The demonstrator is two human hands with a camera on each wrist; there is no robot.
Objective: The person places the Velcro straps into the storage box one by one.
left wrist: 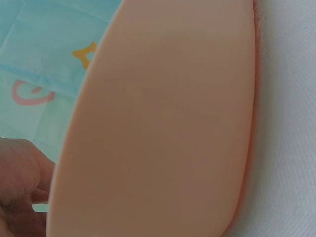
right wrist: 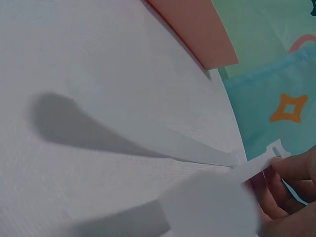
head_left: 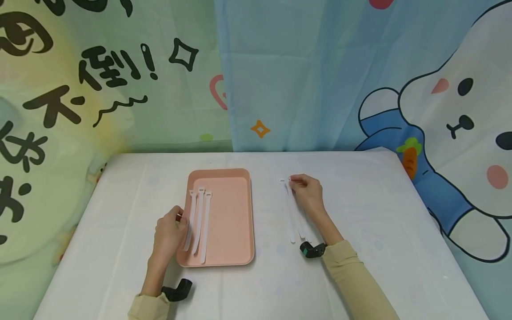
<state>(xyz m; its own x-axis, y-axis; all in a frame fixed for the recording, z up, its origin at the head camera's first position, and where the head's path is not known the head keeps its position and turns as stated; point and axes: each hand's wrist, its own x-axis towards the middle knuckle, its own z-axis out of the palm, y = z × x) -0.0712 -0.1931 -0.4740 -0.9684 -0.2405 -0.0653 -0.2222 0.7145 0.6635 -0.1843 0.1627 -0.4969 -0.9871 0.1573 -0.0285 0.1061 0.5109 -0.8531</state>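
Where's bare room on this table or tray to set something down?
Free: the right side of the pink tray, beyond its three white strips; the white tablecloth between the tray and the loose strips, and right of the right arm. Crowded: the tray's left edge, by the left hand, and around the right hand, pinching a strip.

Your head view looks forward and down over the table (head_left: 400,258) from its near side. Your left wrist camera (head_left: 178,290) faces far, close against the tray (head_left: 234,218); your right wrist camera (head_left: 312,250) looks along a strip (right wrist: 173,144) toward the far edge. All three share tray and curtain (head_left: 304,89).
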